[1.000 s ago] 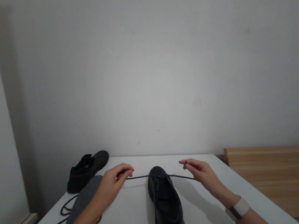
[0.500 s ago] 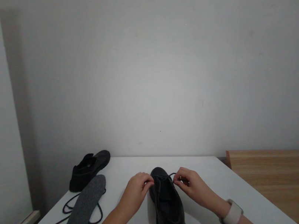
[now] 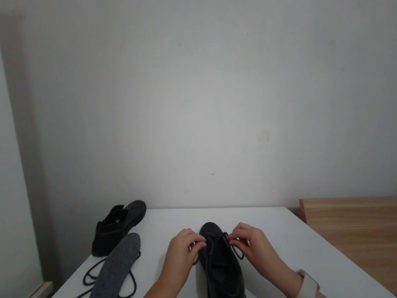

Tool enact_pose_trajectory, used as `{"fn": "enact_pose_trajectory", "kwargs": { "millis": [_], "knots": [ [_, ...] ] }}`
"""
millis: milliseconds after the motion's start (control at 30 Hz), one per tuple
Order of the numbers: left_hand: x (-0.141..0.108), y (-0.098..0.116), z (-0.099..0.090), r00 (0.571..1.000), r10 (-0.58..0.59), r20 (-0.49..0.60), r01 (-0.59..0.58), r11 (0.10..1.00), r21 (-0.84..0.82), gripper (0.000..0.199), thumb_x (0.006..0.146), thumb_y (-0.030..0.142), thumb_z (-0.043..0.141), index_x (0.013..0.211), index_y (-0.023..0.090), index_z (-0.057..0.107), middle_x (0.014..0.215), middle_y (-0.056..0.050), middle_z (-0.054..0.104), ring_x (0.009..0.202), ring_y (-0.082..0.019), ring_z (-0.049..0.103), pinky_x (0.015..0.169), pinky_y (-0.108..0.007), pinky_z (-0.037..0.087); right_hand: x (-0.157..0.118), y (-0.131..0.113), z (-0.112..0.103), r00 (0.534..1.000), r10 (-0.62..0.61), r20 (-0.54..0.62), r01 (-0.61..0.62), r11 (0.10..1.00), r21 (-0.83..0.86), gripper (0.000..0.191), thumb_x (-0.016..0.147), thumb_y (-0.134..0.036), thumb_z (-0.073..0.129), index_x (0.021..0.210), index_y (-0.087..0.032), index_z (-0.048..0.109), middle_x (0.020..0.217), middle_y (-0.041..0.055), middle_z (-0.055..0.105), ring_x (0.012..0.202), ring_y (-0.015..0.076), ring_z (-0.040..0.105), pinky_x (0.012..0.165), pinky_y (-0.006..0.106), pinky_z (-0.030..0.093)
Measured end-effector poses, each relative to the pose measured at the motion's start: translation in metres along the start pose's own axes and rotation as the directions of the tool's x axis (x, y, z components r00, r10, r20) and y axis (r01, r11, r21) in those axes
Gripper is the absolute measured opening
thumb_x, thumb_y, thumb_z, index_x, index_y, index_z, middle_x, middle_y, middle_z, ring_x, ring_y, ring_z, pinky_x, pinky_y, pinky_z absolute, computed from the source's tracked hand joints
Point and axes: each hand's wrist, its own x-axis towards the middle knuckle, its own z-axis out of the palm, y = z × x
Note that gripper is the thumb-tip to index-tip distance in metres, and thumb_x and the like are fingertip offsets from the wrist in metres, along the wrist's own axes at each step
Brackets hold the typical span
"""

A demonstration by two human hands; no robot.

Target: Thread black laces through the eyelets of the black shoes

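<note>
1. Here's the white surface (image 3: 308,262), its far edge running along the wall (image 3: 190,95), its right edge slanting down beside the wood-grain board (image 3: 376,242).
2. Between that right edge and the right hand (image 3: 256,250), a broad white stretch; another lies beyond the toe of the near black shoe (image 3: 225,289).
3. That shoe sits low and central, toe toward the wall, heel end reaching the bottom of the view.
4. Left hand (image 3: 179,256) at its left side, fingers pinched together by the eyelets; whether they grip lace, I cannot tell.
5. Right hand opposite, fingers pinching the shoelace (image 3: 239,254), a loop hanging below.
6. Over left, the gray insole (image 3: 107,287) lies across a loose lace (image 3: 133,283), near the left forearm.
7. Behind it, shoe number 2 (image 3: 115,228), by the left edge.
</note>
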Motion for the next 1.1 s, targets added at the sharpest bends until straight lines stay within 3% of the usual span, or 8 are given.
{"fn": "enact_pose_trajectory", "kwargs": {
  "millis": [133,267,333,533,667,767,900,1100],
  "knots": [
    [-0.002,0.007,0.002,0.999,-0.029,0.014,0.03,0.997,-0.069,0.019,0.083,0.017,0.053,0.083,0.022,0.071,0.086,-0.005,0.072,0.081,-0.022,0.065,0.078,-0.032,0.046,-0.005,-0.007,0.001,1.0,-0.002,-0.004,0.002,1.0,0.024,0.019,0.086,-0.018,0.054,0.088,-0.02,0.073,0.085,0.0069,0.07,0.078,0.0212,0.063,0.073,0.033,0.048],
    [-0.003,0.013,0.002,0.999,0.029,-0.013,-0.029,0.999,-0.037,0.022,0.081,0.012,0.049,0.084,0.021,0.069,0.087,-0.006,0.068,0.083,-0.021,0.063,0.078,-0.031,0.048,-0.009,-0.022,-0.002,1.0,0.012,0.017,-0.012,0.999,0.036,0.027,0.09,-0.025,0.049,0.111,-0.019,0.064,0.091,0.0086,0.071,0.079,0.0216,0.065,0.076,0.035,0.05],
    [-0.001,0.012,0.003,0.999,0.023,-0.037,-0.025,0.998,-0.054,0.021,0.08,0.012,0.048,0.082,0.02,0.067,0.085,-0.006,0.064,0.08,-0.02,0.062,0.074,-0.03,0.049,-0.01,-0.032,-0.005,0.998,0.002,0.066,0.001,0.999,-0.041,0.031,0.089,-0.025,0.051,0.118,-0.018,0.059,0.092,0.0084,0.069,0.08,0.0215,0.064,0.076,0.034,0.049],
    [0.003,0.005,0.009,0.997,-0.041,-0.059,0.034,0.991,-0.128,0.013,0.077,0.014,0.052,0.081,0.018,0.064,0.081,-0.004,0.062,0.076,-0.019,0.061,0.069,-0.029,0.05,-0.003,-0.057,-0.004,0.97,0.057,0.237,0.066,0.873,-0.482,0.027,0.082,-0.012,0.052,0.106,-0.02,0.063,0.1,0.009,0.061,0.087,0.0222,0.063,0.075,0.031,0.048],
    [0.0,0.005,0.01,0.998,-0.006,-0.066,0.002,0.999,-0.05,0.013,0.08,0.015,0.052,0.081,0.018,0.064,0.08,-0.005,0.063,0.076,-0.019,0.061,0.071,-0.03,0.047,0.007,-0.066,0.004,0.962,0.095,0.256,0.104,0.74,-0.664,0.023,0.083,-0.007,0.048,0.093,-0.017,0.067,0.097,0.0105,0.063,0.08,0.023,0.064,0.066,0.031,0.049],
    [-0.003,0.005,0.008,0.999,0.023,-0.05,-0.024,0.999,-0.035,0.013,0.082,0.016,0.051,0.082,0.018,0.064,0.08,-0.004,0.064,0.077,-0.019,0.061,0.072,-0.03,0.046,0.014,-0.066,0.011,0.972,0.047,0.23,0.134,0.692,-0.71,0.022,0.084,-0.007,0.048,0.086,-0.016,0.068,0.098,0.0121,0.063,0.088,0.0261,0.062,0.068,0.033,0.048],
    [-0.006,0.004,0.006,0.999,0.03,-0.024,-0.032,0.996,-0.08,0.014,0.083,0.016,0.05,0.082,0.019,0.064,0.081,-0.004,0.063,0.079,-0.019,0.06,0.074,-0.03,0.047,0.018,-0.058,0.017,0.983,-0.046,0.178,0.148,0.767,-0.624,0.02,0.086,-0.008,0.048,0.09,-0.016,0.067,0.099,0.0104,0.064,0.094,0.0249,0.058,0.076,0.033,0.046],
    [-0.004,0.0,0.008,0.998,-0.06,-0.009,0.054,0.945,-0.323,0.013,0.076,0.016,0.054,0.085,0.019,0.062,0.094,-0.006,0.055,0.088,-0.019,0.058,0.072,-0.028,0.053,0.022,-0.044,0.019,0.988,-0.002,0.153,0.056,0.937,-0.344,0.02,0.078,-0.007,0.056,0.089,-0.018,0.068,0.085,0.0044,0.068,0.084,0.0202,0.059,0.075,0.028,0.044]
  ]
}}
